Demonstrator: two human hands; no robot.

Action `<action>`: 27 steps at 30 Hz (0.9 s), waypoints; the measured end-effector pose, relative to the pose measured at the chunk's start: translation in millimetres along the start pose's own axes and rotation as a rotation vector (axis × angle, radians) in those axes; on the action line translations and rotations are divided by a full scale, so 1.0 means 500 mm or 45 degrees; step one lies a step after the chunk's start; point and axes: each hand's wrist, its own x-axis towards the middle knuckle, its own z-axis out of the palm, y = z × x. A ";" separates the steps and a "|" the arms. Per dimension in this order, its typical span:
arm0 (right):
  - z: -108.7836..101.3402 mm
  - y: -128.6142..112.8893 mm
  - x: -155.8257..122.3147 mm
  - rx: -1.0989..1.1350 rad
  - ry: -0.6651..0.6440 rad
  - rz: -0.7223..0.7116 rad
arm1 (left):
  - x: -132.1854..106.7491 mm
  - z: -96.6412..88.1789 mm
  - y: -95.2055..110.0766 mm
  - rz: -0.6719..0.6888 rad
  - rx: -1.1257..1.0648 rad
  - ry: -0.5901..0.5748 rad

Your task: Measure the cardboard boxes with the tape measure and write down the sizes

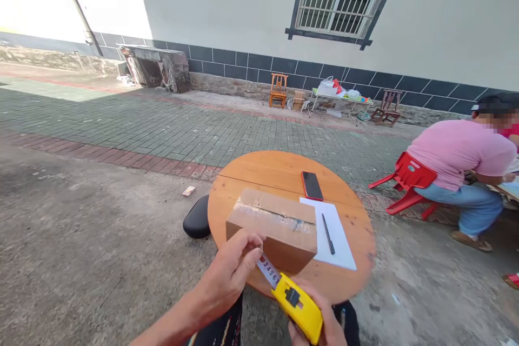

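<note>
My right hand (324, 316) is wrapped round the yellow case of a tape measure (298, 305). A short length of its white blade, with numbers from about 3 to 7 readable, sticks out toward the left. My left hand (239, 262) pinches the blade's end between thumb and fingers. Just beyond both hands, a taped cardboard box (275, 219) sits on the round wooden table (259, 165). Right of the box lies a white sheet of paper (343, 246) with a black pen (328, 233) on it.
A phone (312, 185) lies behind the paper. A black rounded object (197, 217) stands left of the table. At the right, a person in pink (462, 151) sits on a red chair (413, 173). Chairs and a loaded folding table (343, 94) stand along the far wall.
</note>
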 end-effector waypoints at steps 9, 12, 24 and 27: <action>-0.040 0.045 0.170 0.224 -0.401 0.168 | 0.135 0.037 -0.019 0.146 0.135 0.015; -0.020 0.059 0.246 0.317 -0.443 0.329 | 0.228 0.035 -0.019 0.110 0.271 -0.003; 0.088 0.029 0.376 0.006 -0.379 0.402 | 0.448 0.005 -0.103 -0.024 0.486 -0.094; 0.111 0.020 0.369 -0.094 -0.328 0.362 | 0.463 0.000 -0.107 -0.034 0.493 -0.105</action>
